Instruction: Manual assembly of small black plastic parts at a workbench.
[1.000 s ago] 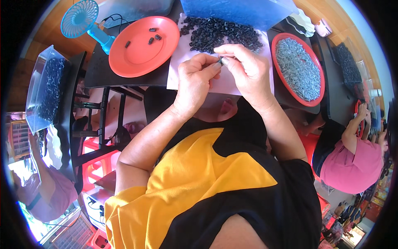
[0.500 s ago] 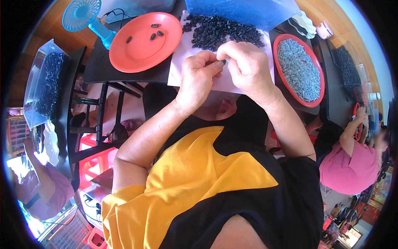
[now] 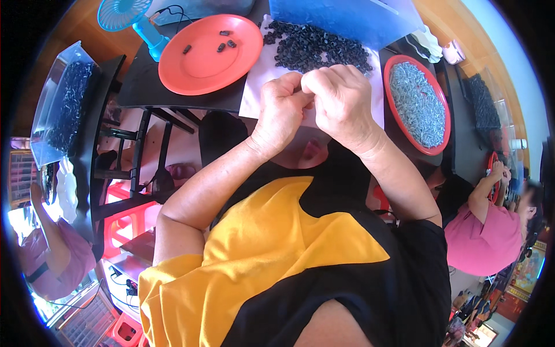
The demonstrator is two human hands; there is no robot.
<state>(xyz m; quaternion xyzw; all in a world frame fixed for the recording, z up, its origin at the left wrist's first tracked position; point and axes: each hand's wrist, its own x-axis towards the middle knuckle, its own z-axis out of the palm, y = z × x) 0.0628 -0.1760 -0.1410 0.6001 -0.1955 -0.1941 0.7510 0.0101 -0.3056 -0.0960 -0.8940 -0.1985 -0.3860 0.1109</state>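
Note:
My left hand (image 3: 280, 115) and my right hand (image 3: 341, 107) meet above the white sheet (image 3: 252, 95) at the near edge of the table. Both are closed, thumbs and fingers pressed together at the tips. A small black part showed at my left fingertips a moment ago; my right fist now hides that spot. Just beyond my hands lies a heap of small black plastic parts (image 3: 321, 49). A red plate (image 3: 205, 66) at the left holds several black pieces (image 3: 226, 45). At the right, a red tray (image 3: 446, 124) is full of small silvery metal pins or screws (image 3: 419, 107).
A blue translucent bin (image 3: 347, 20) stands behind the heap. A blue fan (image 3: 147, 37) is beyond the red plate. Clear bins of dark pieces stand left (image 3: 69, 107) and right (image 3: 483, 101). People in pink sit at the left (image 3: 55, 254) and right (image 3: 485, 237).
My right hand has curled into a fist and turned over my left fingertips, covering the small black part. The whole view has shifted slightly.

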